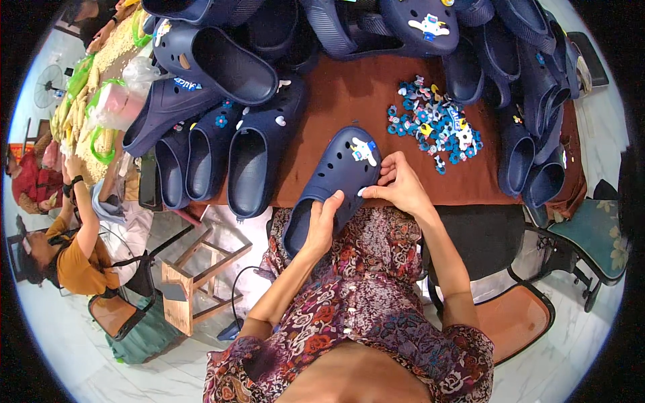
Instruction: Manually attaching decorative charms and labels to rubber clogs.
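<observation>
A dark blue clog (329,168) tilts over the table's near edge, toe pointing away from me. My left hand (322,225) grips it at the foot opening, with its fingers inside and thumb on top. A white character shoe charm (363,151) sits on the toe. My right hand (403,185) is closed in a pinch against the clog's right side. Something small and white shows at its thumb tip; whether that is a charm or the nail is unclear. Beyond that hand lies a loose pile of blue, white and yellow shoe charms (440,127).
More dark blue clogs (255,161) crowd the left, back and right of the brown-covered table (349,94). A wooden stool (195,275) stands at lower left, chairs (514,319) at right. Other people (84,252) work at far left beside a plastic bag (121,104).
</observation>
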A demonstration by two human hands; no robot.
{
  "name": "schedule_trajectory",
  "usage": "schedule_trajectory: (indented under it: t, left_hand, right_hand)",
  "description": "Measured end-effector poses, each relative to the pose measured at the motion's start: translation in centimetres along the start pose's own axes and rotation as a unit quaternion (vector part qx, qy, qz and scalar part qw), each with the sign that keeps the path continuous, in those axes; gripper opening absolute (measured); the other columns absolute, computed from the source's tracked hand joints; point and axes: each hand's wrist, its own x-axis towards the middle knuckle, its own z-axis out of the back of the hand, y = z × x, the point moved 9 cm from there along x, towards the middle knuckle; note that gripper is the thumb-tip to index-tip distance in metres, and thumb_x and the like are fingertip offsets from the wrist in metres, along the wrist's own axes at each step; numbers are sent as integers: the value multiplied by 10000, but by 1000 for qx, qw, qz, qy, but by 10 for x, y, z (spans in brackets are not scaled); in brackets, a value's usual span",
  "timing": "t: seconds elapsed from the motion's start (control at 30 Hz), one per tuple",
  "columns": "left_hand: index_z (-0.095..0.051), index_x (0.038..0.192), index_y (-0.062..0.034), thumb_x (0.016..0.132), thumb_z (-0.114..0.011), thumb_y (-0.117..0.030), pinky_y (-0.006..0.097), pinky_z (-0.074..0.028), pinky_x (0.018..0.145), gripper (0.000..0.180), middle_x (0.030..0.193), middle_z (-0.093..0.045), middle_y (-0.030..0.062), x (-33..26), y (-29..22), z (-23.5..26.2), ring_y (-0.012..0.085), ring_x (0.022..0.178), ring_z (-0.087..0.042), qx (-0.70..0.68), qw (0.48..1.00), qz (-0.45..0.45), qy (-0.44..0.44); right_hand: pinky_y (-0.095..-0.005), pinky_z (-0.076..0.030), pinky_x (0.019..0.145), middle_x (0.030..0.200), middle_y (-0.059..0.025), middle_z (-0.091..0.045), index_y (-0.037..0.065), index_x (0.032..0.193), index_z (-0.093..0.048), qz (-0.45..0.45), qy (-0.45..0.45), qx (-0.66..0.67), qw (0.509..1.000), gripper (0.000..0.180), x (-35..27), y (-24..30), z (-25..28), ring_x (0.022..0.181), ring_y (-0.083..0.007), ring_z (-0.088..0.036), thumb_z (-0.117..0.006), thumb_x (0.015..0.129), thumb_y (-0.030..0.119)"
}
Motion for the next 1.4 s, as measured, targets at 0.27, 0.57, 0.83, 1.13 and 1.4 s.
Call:
schedule_trajectory:
  t: [0.27,0.57,0.83,1.13,1.4]
  left_hand:
    - [-443,1317,61,918,-562,-268,316,-400,996,530,1276,-534,129,1,-7,-11,192,1136,-529,2,1000,-13,29]
    - [-457,1298,66,851,-645,-113,318,-409,996,516,1241,-565,115,-9,-28,-22,179,1126,-547,-1,998,-50,46]
    - [-500,1236,71,819,-668,-28,290,-426,961,460,1194,-591,101,-7,-25,-20,150,1080,-568,13,998,-54,32]
    - [-503,1229,86,843,-639,-37,279,-426,953,427,1184,-596,93,-10,-21,-26,141,1074,-566,19,999,-39,31]
    - [-492,1252,93,865,-645,-82,303,-409,991,452,1229,-576,122,-9,-22,-21,176,1124,-551,20,997,-72,24]
  right_hand:
    - [-313,-513,719,1022,-127,-536,-20,1183,-417,15,41,49,998,873,3,5,-2,813,-171,-576,-926,558,317]
    - [-311,-526,713,1119,-136,-490,5,1264,-434,75,-91,36,992,749,-18,14,-8,863,-183,-574,-856,685,225]
    - [-334,-497,735,907,-65,-588,50,940,-690,208,-89,-32,974,141,-37,61,-9,837,-205,-614,-714,814,110]
    - [-321,-489,703,877,-70,-584,47,903,-698,221,-98,-28,970,130,-31,49,-8,817,-212,-613,-730,792,106]
    - [-256,-489,647,868,-42,-578,27,898,-670,183,-106,64,975,103,-30,42,-16,731,-124,-600,-717,830,87]
